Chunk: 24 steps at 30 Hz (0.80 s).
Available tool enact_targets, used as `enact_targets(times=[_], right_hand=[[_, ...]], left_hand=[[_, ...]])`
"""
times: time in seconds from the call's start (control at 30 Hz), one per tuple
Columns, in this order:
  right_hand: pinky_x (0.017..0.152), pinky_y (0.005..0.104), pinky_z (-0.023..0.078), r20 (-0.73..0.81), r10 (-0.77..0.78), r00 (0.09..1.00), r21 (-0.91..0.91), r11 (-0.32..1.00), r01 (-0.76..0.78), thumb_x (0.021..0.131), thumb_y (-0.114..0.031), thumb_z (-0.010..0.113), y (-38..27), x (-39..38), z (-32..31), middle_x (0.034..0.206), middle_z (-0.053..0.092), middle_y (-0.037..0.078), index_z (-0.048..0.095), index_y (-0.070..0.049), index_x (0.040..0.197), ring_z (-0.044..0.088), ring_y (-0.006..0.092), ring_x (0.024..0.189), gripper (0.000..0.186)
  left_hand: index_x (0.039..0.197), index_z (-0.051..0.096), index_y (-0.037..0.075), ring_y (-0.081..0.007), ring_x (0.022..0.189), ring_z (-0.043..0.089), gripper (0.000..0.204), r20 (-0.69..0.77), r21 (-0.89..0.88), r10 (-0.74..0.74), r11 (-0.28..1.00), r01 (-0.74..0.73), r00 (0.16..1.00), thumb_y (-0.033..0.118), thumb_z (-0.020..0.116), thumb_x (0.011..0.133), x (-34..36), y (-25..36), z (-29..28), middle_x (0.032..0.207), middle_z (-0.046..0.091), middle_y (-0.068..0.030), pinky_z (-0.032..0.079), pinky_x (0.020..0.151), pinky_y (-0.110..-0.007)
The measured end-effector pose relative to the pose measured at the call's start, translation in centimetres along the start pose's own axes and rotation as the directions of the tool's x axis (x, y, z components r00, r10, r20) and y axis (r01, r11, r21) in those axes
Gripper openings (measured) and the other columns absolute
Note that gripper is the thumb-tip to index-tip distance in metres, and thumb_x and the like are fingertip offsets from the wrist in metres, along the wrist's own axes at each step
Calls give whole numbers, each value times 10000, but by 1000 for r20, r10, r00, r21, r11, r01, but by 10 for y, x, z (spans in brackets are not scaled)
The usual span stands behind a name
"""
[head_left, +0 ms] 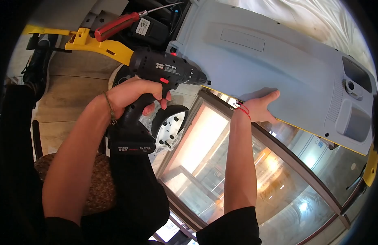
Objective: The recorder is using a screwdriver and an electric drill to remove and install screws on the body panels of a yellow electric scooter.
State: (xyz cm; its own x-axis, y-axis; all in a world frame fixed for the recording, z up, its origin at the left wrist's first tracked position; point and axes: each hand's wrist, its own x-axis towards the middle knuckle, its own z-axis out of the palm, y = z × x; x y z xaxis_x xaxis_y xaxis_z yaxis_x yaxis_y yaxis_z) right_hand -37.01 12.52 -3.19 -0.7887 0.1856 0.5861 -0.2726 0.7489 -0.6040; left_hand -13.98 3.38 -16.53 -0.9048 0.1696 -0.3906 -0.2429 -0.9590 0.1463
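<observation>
From my remote station I am viewing the left hand gripping the cordless drill, chuck overlapping the grey panel; the right hand is bracing its near edge, closure indeterminable; slackening grip would be risking scratches

Left hand around drill (right hand on panel)

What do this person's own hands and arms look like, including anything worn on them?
The left hand and right hand are both ungloved. A thin brownish cord bracelet circles the left wrist; a thin red string bracelet circles the right. The left sleeve and right sleeve are plain black, ending well short of the wrists.
</observation>
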Motion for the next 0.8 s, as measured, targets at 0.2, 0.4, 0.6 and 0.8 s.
enact_targets(times=[0.2, 0.4, 0.6, 0.8], right_hand=[[923, 370, 506, 1, -8, 1000, 35, 999, 8, 829, -444, 689, 1, 0, 1, 1317, 452, 226, 130, 5, 1421, 546, 322, 1099, 930], [928, 364, 501, -5, -23, 1000, 69, 997, 23, 826, -419, 701, 8, 5, 3, 1316, 447, 213, 139, 7, 1421, 536, 306, 1110, 923], [911, 392, 500, -16, -107, 994, 13, 994, 107, 794, -510, 690, 14, 10, 2, 1281, 456, 271, 112, 63, 1382, 541, 347, 1081, 1004], [916, 397, 497, -20, -63, 998, 8, 998, 63, 790, -520, 686, 11, 8, 2, 1291, 452, 274, 100, 50, 1403, 537, 356, 1093, 1021]], left_hand=[[904, 634, -36, -106, 480, 472, 262, -1, 40, 0, 999, 0, 1000, 133, 585, 709, -1, 7, 1, 759, 653, -104, 402, 485, -238], [918, 639, -43, -110, 483, 475, 293, 29, 7, 1, 1000, -1, 1000, 152, 600, 703, -1, 8, 3, 772, 657, -112, 408, 499, -237], [896, 656, -31, -128, 504, 505, 299, -11, 215, -3, 976, 5, 1000, 178, 612, 687, 0, 15, 1, 748, 644, -94, 415, 525, -251], [838, 647, -11, -123, 507, 523, 225, -3, 377, 23, 926, -20, 1000, 167, 616, 704, 4, 20, -3, 676, 600, -54, 414, 526, -272]])
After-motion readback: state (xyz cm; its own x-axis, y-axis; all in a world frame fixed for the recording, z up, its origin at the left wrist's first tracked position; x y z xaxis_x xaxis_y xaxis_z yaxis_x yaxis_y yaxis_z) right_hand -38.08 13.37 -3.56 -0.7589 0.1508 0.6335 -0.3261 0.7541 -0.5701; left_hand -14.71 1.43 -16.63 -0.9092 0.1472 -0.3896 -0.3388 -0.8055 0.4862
